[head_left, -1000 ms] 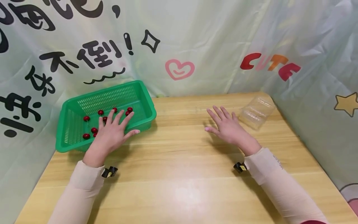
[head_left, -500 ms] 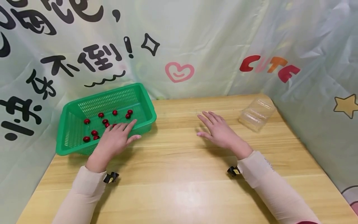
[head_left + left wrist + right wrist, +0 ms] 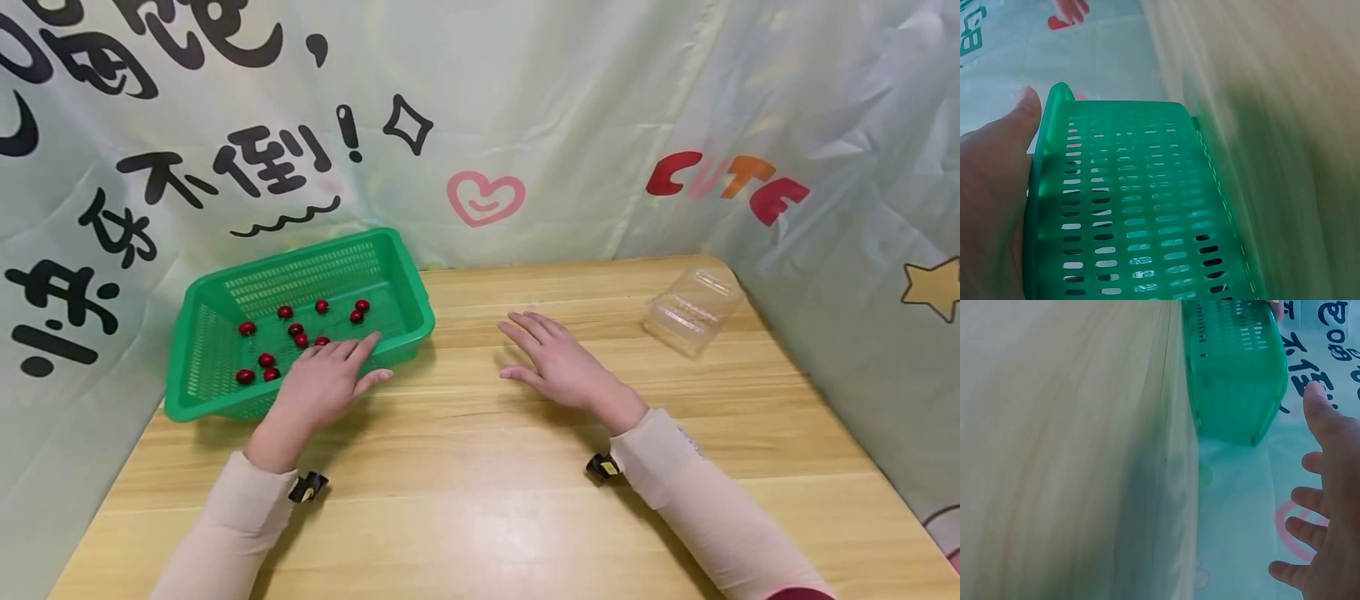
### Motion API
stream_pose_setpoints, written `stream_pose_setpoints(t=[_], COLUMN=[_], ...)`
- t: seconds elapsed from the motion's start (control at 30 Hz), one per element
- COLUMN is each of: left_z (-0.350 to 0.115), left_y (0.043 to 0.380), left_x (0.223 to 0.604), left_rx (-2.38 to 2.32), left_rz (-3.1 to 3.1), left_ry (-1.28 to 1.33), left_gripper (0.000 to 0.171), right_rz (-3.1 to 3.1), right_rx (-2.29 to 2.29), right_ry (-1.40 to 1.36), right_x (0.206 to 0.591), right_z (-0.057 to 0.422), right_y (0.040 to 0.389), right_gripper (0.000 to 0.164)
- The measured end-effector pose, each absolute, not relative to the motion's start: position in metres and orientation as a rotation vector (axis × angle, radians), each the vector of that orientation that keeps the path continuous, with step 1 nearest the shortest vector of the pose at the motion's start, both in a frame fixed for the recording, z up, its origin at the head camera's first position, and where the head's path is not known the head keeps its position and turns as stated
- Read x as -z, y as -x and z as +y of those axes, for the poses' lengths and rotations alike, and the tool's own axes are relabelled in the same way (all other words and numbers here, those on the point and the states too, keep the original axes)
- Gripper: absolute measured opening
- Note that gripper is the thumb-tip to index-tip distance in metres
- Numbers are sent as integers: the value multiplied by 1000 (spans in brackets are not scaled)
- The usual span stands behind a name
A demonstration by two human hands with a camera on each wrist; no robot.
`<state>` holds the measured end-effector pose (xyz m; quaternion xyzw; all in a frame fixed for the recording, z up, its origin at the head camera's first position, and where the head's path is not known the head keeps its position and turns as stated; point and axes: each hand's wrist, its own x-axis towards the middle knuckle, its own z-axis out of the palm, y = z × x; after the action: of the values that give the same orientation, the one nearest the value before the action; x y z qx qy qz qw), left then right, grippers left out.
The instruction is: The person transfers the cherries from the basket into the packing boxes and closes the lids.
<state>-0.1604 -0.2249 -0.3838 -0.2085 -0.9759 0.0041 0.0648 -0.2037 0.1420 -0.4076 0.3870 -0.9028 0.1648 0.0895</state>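
A green plastic basket with slotted walls stands at the back left, several dark red cherries spread over its floor. My left hand holds the basket's front rim. Its fingers bend over the rim to the inside, and its thumb lies outside; the fingertips are partly hidden. In the left wrist view, the thumb shows beside the rim. My right hand hovers above the table to the right of the basket, fingers spread and relaxed, holding nothing.
A clear, ridged plastic container sits at the table's back right corner. Behind the wooden table hangs a printed cloth, which also runs along both sides. Small black devices are strapped at both wrists.
My left hand has come down onto the basket's front rim, and the basket has shifted slightly right with it. My right hand has moved left, away from the clear container and toward the basket.
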Motion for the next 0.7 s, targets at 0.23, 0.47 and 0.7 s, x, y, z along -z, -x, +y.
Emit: stream_pose_setpoints(t=[0.23, 0.47, 0.7], left_z=[-216, -206, -194], left_y=[158, 155, 153], left_x=[387, 386, 387], left_rx=[-8, -16, -4], left_rz=[-2875, -2850, -2838], left_ry=[688, 741, 816], left_gripper=[66, 62, 61], right_rz=[-2585, -2528, -2473], right_rx=[-509, -557, -594], right_ry=[-1219, -1275, -1308], right_x=[409, 408, 408], right_z=[130, 120, 111], right_y=[200, 196, 190], right_gripper=[74, 72, 72])
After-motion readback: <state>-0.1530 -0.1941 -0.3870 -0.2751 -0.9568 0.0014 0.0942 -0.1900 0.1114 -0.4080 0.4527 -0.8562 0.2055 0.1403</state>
